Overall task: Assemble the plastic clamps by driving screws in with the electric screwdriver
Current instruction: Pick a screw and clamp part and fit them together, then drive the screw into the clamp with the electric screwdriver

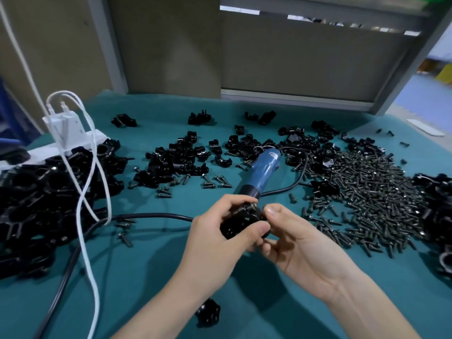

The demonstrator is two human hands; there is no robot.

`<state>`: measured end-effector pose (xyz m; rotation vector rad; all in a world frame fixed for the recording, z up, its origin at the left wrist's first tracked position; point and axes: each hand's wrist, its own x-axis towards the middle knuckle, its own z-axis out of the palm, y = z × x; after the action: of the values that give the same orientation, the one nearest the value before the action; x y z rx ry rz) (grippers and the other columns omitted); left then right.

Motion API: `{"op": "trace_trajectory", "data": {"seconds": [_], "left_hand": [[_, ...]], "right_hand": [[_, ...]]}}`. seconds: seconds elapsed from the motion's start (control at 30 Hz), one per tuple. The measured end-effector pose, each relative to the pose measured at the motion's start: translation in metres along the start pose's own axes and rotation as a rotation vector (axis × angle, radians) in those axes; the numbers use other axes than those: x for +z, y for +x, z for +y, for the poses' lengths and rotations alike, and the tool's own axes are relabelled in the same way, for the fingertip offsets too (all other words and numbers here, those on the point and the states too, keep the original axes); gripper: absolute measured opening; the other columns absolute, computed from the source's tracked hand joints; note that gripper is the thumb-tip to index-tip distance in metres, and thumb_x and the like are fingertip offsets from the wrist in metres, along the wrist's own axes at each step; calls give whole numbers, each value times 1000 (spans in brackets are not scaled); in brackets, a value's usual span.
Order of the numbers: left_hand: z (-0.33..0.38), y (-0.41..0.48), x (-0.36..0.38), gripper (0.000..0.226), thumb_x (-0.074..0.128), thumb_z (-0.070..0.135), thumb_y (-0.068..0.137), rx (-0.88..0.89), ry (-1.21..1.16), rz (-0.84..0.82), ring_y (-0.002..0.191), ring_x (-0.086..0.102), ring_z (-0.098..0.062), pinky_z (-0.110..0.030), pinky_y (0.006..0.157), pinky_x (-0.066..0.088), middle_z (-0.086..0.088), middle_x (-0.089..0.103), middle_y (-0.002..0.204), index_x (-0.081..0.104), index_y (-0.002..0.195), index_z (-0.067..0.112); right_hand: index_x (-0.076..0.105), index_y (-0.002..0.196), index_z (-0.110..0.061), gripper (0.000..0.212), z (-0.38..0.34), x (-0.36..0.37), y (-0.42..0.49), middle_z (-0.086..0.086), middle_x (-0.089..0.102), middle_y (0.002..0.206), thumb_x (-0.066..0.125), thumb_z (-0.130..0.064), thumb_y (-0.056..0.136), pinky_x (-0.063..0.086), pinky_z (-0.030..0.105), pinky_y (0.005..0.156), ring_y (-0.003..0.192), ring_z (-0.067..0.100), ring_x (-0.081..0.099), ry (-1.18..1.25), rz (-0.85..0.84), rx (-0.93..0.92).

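Head view, looking down at a teal desk (pixel 159 277). Both your forearms reach in from the bottom edge and meet near the middle, bare to the elbow.

Your left hand (pixel 220 231) comes from the lower left with its back toward the camera. Its fingers curl over the top of a black clamp (pixel 241 222) and its thumb lies across the clamp's front, so it grips the part firmly. Your right hand (pixel 298 243) comes from the lower right, palm turned up and inward. Its thumb presses the clamp's right edge from above while its fingers curl under, pinching that same part. The clamp is held between the two hands, raised above the desk. Whether a screw sits in it, I cannot tell.

The blue screwdriver (pixel 263 172) lies on the desk just beyond your hands, its black nose pointing at them and its black cord (pixel 137 216) looping off to the left. Neither hand holds it.

A broad heap of dark screws (pixel 367 192) spreads to the right. Loose clamp halves (pixel 181 157) are scattered behind the screwdriver. A tall pile of clamps (pixel 44 199) fills the left side, with a white cable (pixel 85 216) draped over it from a white charger (pixel 66 128). One lone clamp (pixel 208 314) lies under your left forearm.
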<state>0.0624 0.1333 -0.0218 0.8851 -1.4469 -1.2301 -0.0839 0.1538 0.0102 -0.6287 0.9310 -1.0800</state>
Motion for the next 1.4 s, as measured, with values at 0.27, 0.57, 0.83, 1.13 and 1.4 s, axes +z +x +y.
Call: {"op": "trace_trajectory", "data": {"seconds": [0.27, 0.57, 0.83, 1.13, 1.4], "left_hand": [[-3, -2, 1, 31, 70, 44, 70, 32, 45, 33, 73, 66, -13, -27, 70, 52, 6, 70, 84, 64, 99, 36], [0, -3, 4, 10, 68, 14, 82, 52, -192, 16, 46, 59, -7, -9, 45, 42, 5, 63, 59, 65, 88, 21], [-4, 4, -4, 15, 69, 39, 69, 14, -142, 63, 45, 48, 1, -10, 47, 37, 16, 57, 56, 64, 81, 31], [-3, 7, -8, 10, 71, 27, 71, -36, -187, 109, 43, 47, -2, -11, 45, 37, 6, 60, 57, 65, 78, 23], [-9, 9, -10, 5, 65, 20, 81, -91, -118, 38, 44, 47, 1, -8, 43, 35, -3, 71, 72, 63, 77, 20]], "right_hand": [[63, 69, -19, 13, 3, 1, 5, 2, 59, 66, 73, -26, 67, 45, 20, 46, 49, 12, 53, -126, 15, -40], [53, 78, -14, 25, 2, 10, 8, 1, 57, 62, 72, -27, 67, 45, 20, 44, 45, 10, 49, -126, -19, -25], [64, 90, -8, 57, -35, -10, 40, 3, 68, 78, 76, -54, 58, 50, 22, 49, 53, 12, 59, -384, 170, -139], [47, 82, -13, 52, -54, -29, 146, 7, 59, 73, 82, -46, 65, 35, 23, 40, 47, 15, 49, -973, 652, 52], [52, 107, -7, 53, -86, -32, 121, 16, 66, 102, 76, -3, 61, 57, 31, 58, 71, 28, 70, 488, 240, -290]]}}
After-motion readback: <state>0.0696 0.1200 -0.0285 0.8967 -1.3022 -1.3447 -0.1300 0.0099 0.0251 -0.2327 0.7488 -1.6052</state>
